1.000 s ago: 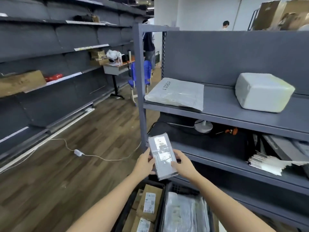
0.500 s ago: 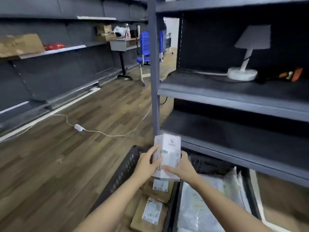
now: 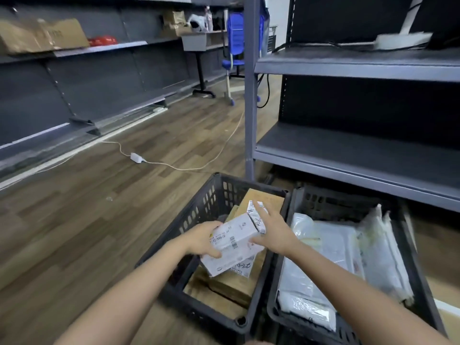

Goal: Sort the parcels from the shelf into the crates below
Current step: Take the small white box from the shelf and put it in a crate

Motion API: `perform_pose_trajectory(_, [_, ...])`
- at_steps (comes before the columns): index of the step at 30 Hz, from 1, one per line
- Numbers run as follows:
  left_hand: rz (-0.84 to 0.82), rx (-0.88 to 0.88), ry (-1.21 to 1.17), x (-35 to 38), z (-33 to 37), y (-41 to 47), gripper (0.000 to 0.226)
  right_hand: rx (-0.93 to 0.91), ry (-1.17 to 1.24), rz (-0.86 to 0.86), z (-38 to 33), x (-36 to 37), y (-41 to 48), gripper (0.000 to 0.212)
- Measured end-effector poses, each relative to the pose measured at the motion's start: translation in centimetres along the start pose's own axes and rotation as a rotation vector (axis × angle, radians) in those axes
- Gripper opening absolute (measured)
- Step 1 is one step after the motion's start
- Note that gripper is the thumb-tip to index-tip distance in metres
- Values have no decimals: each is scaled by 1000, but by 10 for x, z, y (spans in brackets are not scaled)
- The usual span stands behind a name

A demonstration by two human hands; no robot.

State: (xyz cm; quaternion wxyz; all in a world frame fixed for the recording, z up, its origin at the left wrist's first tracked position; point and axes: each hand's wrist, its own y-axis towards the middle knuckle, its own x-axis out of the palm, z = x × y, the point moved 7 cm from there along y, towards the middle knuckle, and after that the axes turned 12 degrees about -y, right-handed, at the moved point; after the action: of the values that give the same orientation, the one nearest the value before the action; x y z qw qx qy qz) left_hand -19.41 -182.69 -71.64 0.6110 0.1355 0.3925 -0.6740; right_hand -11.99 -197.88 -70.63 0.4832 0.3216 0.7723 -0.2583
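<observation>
Here, left hand [image 3: 202,239] fingers curled round white box [image 3: 236,245], right hand [image 3: 273,235] fingers spread, touching it

We count two crates, a left crate [image 3: 199,215] and a right crate [image 3: 331,202], and two hands, a left hand [image 3: 201,239] and a right hand [image 3: 273,232], on one white box [image 3: 234,245]. In the left crate we make out at least two brown boxes [image 3: 263,197]; the bags [image 3: 328,247] in the right crate overlap too much to count. One chair [image 3: 235,28], one adapter [image 3: 135,157].

white box [image 3: 232,241]: glossy card | crates [image 3: 196,220]: black perforated plastic | floor [image 3: 99,207]: wood-grain | shelf [image 3: 348,68]: grey metal
</observation>
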Motion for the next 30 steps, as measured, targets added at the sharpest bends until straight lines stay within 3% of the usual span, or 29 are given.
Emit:
perform_pose_trajectory(3, [-96,-32,160,0,-13,-11,61,-161,-34,-191,-30,26,-8,74])
perform_pose_trajectory(8, [-204,-171,328,22,-45,-27,84,-153,-139,-380,-39,89,-24,87])
perform_pose_trajectory(16, [-246,-147,501,55,-63,-19,86,-117,-214,-484,-31,139,-29,98])
perform_pose_trajectory(24, [-418,-114,540,58,-76,6,85,-165,-142,-590,-34,157,-18,85])
perform_pose_trajectory(27, [-478,-162,412,76,-96,17,72,-179,-276,-634,-28,165,-20,70])
perform_pose_trajectory(30, [-470,-127,451,84,-107,29,77,-224,-434,-638,-33,170,-15,59])
